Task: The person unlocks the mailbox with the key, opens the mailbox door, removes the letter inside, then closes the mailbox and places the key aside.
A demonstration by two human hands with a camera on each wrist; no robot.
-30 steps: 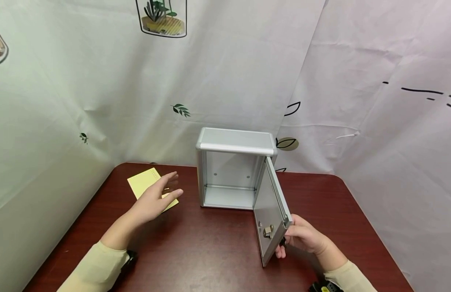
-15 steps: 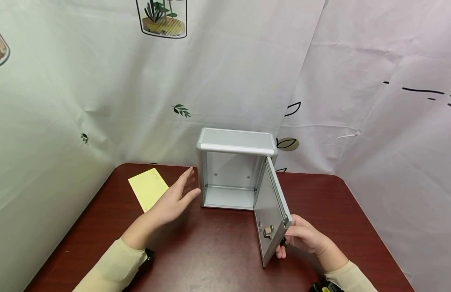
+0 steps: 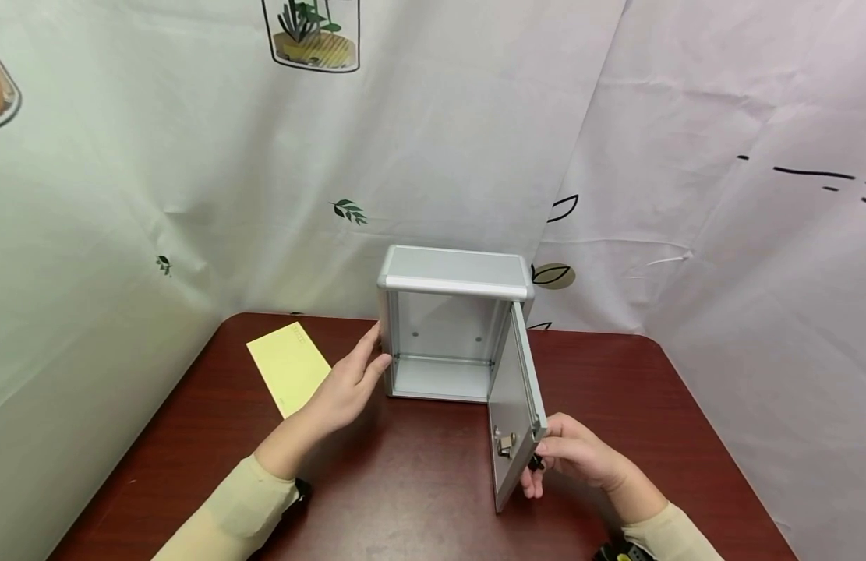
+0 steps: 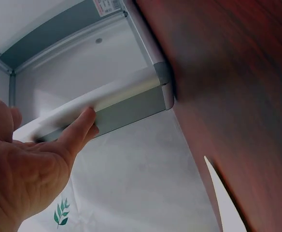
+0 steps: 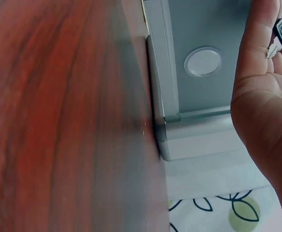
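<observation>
A silver metal lock box (image 3: 455, 269) stands at the back of the table, its hinged door (image 3: 517, 397) swung out to the front right. Nothing shows inside it. My left hand (image 3: 344, 389) rests against the box's left side, fingers extended along the wall; in the left wrist view, the fingers lie on the side panel (image 4: 131, 110). My right hand (image 3: 580, 456) is at the door's free edge and pinches a black-headed key (image 3: 535, 463) on its front face; its fingertips are partly hidden by the door. A lock cam (image 3: 506, 445) shows on the door's inner face.
A yellow envelope (image 3: 287, 366) lies flat on the dark red table (image 3: 418, 483), partly behind the left hand. Patterned white cloth (image 3: 461, 156) hangs close behind the box and on both sides.
My left hand has moved right, away from over the envelope, up to the box's side. The door has swung slightly left toward the box, and my right hand has moved with it.
</observation>
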